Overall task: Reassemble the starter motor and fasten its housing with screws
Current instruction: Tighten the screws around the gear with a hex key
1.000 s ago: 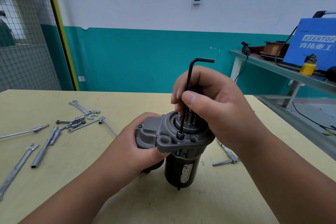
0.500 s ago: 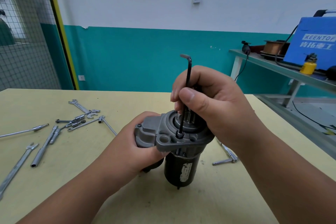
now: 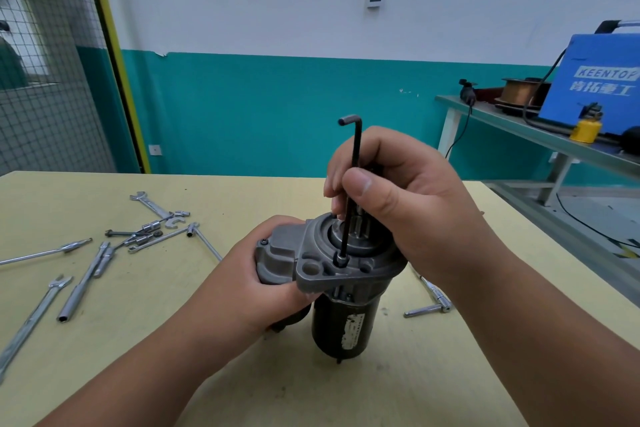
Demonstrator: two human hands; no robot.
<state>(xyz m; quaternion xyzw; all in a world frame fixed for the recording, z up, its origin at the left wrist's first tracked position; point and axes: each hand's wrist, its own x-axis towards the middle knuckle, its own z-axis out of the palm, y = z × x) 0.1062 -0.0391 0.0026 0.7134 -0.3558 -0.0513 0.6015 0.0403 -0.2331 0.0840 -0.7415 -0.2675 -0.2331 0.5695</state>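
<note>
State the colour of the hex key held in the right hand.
Black; the hex key in the right hand shows best in the head view.

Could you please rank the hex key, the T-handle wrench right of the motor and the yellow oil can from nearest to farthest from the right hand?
1. Hex key: gripped by the right hand.
2. T-handle wrench: on the table, right of the motor.
3. Yellow oil can: side bench, far right.

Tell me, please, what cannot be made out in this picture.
Head view:
- Socket of the screw: filled by the tip of the hex key.
- Lower left of the starter motor: covered by the left hand.
- The label: worn, too small to read.
- The long wrench: cut by the left edge.
</note>
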